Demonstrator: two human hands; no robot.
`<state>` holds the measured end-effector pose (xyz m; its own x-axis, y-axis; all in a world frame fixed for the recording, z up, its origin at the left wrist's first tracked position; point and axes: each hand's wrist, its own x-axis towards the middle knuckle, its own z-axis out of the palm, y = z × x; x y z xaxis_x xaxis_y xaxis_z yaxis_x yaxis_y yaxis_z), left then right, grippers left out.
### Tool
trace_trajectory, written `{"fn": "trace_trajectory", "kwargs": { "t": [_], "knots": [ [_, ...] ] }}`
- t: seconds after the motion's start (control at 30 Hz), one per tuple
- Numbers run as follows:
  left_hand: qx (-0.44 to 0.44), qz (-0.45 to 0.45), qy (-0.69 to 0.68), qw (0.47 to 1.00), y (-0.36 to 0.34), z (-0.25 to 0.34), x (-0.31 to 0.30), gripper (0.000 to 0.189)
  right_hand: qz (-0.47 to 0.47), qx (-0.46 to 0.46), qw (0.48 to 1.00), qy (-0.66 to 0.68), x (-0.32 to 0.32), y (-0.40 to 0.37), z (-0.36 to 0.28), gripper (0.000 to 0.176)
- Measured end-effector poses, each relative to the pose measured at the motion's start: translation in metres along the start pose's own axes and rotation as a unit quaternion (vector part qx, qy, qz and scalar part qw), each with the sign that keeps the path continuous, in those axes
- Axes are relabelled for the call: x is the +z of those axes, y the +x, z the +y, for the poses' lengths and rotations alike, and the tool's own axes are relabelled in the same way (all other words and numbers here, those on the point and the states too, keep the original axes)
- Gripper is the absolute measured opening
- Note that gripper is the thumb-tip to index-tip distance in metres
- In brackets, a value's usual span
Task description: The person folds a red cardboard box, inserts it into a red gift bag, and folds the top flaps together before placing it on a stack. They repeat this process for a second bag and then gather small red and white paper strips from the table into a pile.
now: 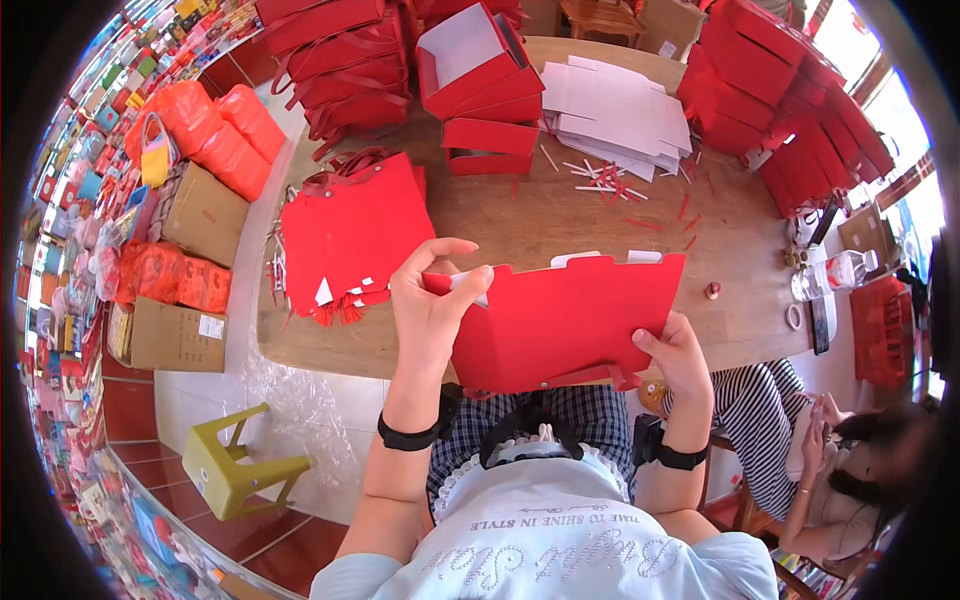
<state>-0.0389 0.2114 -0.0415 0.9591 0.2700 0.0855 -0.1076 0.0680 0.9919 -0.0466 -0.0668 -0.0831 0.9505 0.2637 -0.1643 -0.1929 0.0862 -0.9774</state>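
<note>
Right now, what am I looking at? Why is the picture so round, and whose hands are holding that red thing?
There is no machine here, just a person with a small camera worn on the head. It looks forward and down, so you see the person's own arms from above, and its lens bends the picture into a circle. The left hand pinches the top corner of a red card sheet, and the right hand grips its lower edge. Under it is a wooden table. On the table lie a pile of flat red sheets, a stack of white sheets and an open red box. Another person sits at the right, and a green stool stands on the floor.
</note>
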Motion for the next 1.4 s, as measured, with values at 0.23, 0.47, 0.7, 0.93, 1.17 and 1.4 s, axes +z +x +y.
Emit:
{"fn": "trace_trajectory", "kwargs": {
  "t": [0.23,0.47,0.7,0.93,1.17,1.4],
  "knots": [
    [-0.024,-0.036,-0.019,0.999,0.002,-0.002,0.002,0.042,0.013,0.025,0.997,0.078,0.0,0.004,-0.008,0.024],
    [0.074,-0.087,0.0,0.993,-0.008,-0.023,0.014,0.092,0.07,-0.114,0.991,0.029,0.008,0.007,-0.002,0.035],
    [0.072,-0.132,-0.065,0.986,-0.007,-0.033,0.03,0.069,0.059,-0.233,0.971,0.01,0.025,0.015,-0.019,0.07],
    [0.094,-0.105,-0.137,0.981,-0.007,-0.036,0.038,0.067,0.081,-0.185,0.975,0.094,0.014,0.021,-0.009,0.068],
    [0.128,-0.043,-0.057,0.989,-0.006,-0.041,0.046,0.062,0.102,-0.17,0.972,0.128,0.02,0.023,-0.017,0.043],
    [0.087,-0.091,-0.075,0.989,-0.006,-0.04,0.04,0.037,0.104,-0.183,0.968,0.139,0.012,0.026,-0.009,0.034]
  ]
}}
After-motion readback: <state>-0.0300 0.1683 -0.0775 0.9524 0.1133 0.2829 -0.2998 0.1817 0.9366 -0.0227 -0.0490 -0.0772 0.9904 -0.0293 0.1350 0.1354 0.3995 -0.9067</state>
